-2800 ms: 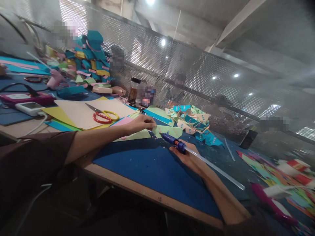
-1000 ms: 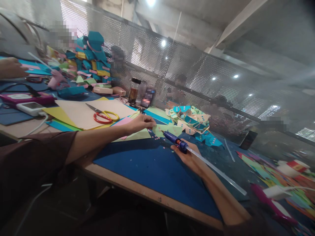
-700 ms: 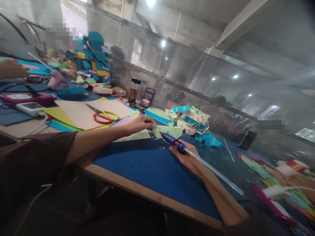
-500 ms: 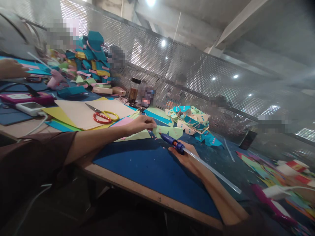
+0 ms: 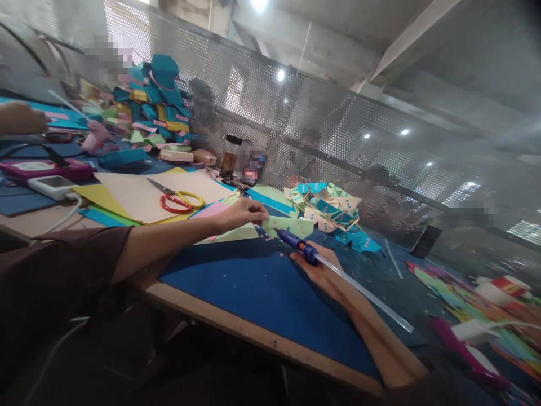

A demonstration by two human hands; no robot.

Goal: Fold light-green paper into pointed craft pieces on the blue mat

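Note:
My right hand (image 5: 319,270) is closed round a blue glue gun (image 5: 291,239), with a long clear glue stick (image 5: 367,294) sticking out of its back end. The gun's nozzle points at a pale green paper piece (image 5: 291,226) marked with small pink squares. Pinched at its left end, that paper is held by the fingertips of my left hand (image 5: 246,212). Tiny pink paper squares (image 5: 266,237) lie scattered just below it. Whether the nozzle touches the paper I cannot tell.
Red-and-yellow scissors (image 5: 177,202) lie on stacked paper sheets (image 5: 127,189) at the left. Behind the right hand is a heap of dotted paper pieces (image 5: 329,206). A jar (image 5: 229,157) stands farther back. Another person's hand (image 5: 21,118) is at the far left; a phone (image 5: 426,241) stands at right.
The glue gun's nozzle has shifted very slightly to the right along the green paper. My left hand's hold looks the same.

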